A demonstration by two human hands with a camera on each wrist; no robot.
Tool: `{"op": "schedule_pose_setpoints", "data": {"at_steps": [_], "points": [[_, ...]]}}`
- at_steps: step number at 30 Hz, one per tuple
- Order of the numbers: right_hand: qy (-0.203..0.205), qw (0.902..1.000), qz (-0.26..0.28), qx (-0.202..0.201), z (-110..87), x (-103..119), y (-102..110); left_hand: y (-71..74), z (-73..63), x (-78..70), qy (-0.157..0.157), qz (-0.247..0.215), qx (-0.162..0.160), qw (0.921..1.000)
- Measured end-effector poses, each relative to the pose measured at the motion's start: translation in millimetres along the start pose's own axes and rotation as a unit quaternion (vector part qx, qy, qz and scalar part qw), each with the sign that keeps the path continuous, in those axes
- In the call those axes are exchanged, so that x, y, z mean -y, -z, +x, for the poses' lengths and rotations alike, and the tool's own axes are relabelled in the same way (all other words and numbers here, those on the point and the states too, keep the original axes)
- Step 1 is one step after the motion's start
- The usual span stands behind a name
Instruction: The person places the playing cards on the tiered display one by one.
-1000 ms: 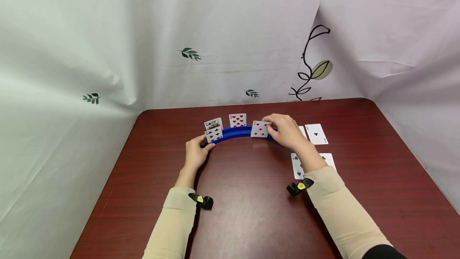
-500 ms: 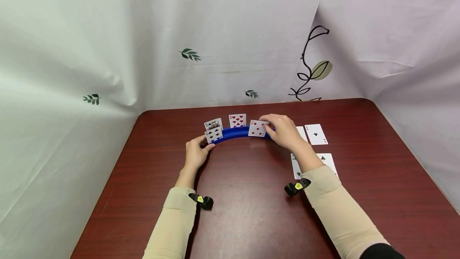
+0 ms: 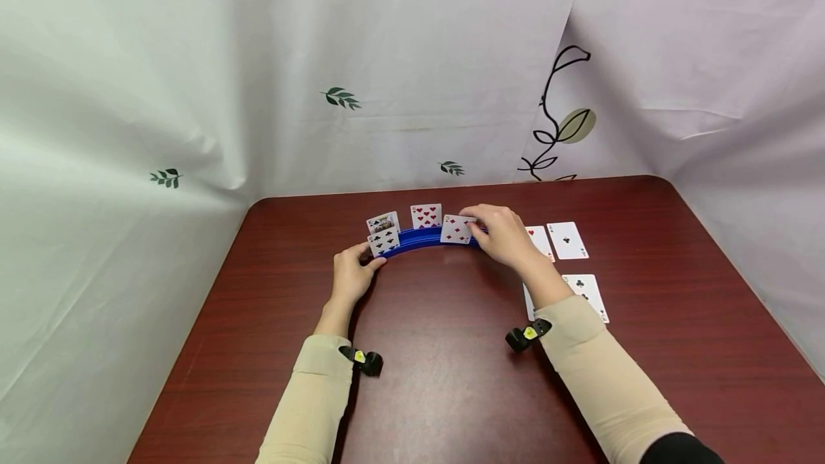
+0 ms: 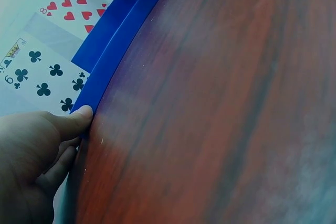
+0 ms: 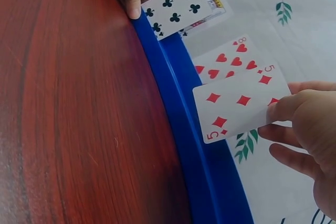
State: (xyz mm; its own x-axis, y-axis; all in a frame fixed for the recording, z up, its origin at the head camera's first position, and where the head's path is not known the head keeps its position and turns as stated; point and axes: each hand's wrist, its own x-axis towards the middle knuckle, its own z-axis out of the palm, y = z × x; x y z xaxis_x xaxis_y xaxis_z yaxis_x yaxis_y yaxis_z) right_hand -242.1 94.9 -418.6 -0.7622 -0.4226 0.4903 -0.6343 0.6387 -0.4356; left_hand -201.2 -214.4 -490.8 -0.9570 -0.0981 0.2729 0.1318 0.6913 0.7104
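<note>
A curved blue card holder [image 3: 419, 238] stands on the table. My left hand [image 3: 350, 274] grips its left end, thumb [image 4: 81, 116] on the front face. Beside that hand a six of clubs [image 3: 384, 242] stands in the holder, partly covering a king of clubs [image 3: 383, 221] behind it. Farther right, an eight of hearts [image 3: 426, 215] stands in the back. My right hand [image 3: 505, 235] pinches a five of diamonds [image 5: 239, 103] by its right side, thumb in front. The card is upright at the holder's front; whether its lower edge sits in the slot, I cannot tell.
On the table [image 3: 438, 378] to the right lie several face-up cards, among them an ace of clubs [image 3: 567, 240], a red card [image 3: 540, 242] and another club card [image 3: 586, 296]. My right forearm partly covers some. A white curtain [image 3: 412, 77] hangs behind the table.
My right hand has slid left along the holder with the five of diamonds, closer to the eight of hearts. The left hand keeps its grip on the holder's end.
</note>
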Motion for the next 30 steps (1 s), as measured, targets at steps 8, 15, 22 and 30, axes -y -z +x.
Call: {"op": "schedule_pose_setpoints", "data": {"at_steps": [8,15,22,30], "points": [[0.008,1.0000,-0.004,-0.001,3.0,1,-4,0.2,1.1,0.4,-0.009,0.004,-0.004,0.9999],[0.014,0.9999,-0.004,-0.004,4.7,5,-6,0.1,0.6,-0.8,-0.005,0.001,-0.006,1.0000],[0.024,0.9995,-0.010,-0.016,7.2,7,-10,0.7,0.2,-0.3,-0.003,0.004,-0.004,1.0000],[0.023,0.9995,-0.015,-0.015,9.3,9,-15,0.6,1.3,-0.2,0.000,-0.001,-0.002,1.0000]]}}
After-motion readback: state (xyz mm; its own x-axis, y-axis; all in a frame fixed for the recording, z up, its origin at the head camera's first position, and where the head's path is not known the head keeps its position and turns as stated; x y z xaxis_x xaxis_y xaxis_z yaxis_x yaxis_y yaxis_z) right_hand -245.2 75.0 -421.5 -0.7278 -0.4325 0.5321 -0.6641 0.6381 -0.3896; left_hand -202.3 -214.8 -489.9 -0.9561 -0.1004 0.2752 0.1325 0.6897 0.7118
